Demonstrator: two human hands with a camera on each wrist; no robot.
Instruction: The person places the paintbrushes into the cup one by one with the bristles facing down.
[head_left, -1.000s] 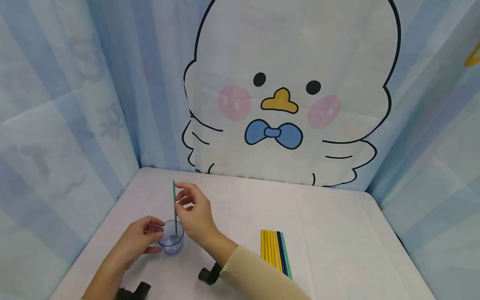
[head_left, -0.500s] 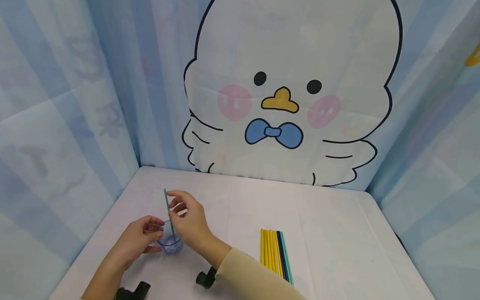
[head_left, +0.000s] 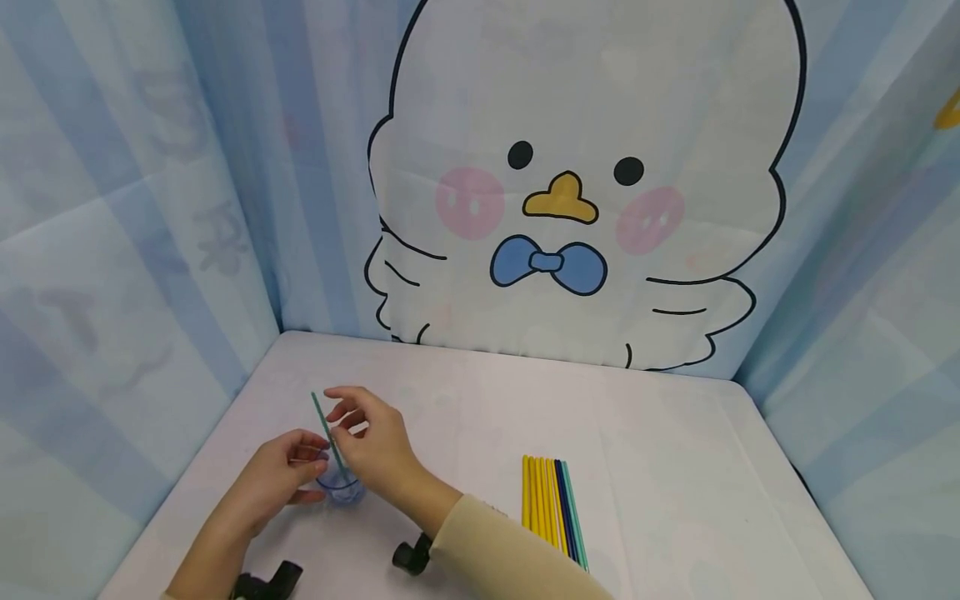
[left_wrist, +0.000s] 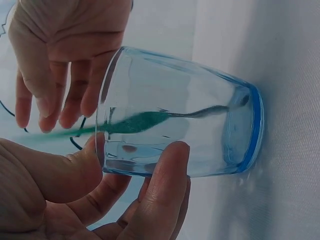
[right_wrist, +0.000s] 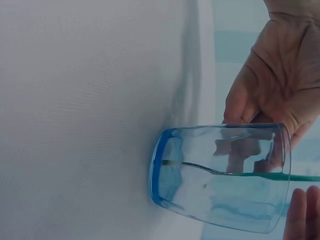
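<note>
Green stick is leaning inside the blue glass, lower left of the head view, left hand gripping the glass, right hand hovering loose-fingered alongside; placing seemingly finishing, next move probably needing a gentle retreat.

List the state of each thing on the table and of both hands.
Cup: clear blue, upright on the white table.
Green stick: leaning inside the cup, upper end above the rim.
Row of sticks: yellow, dark blue and green, lying side by side, partly hidden by the sleeve.
Left hand: holding the cup.
Right hand: beside the green stick, not curled round it; contact unclear.
</note>
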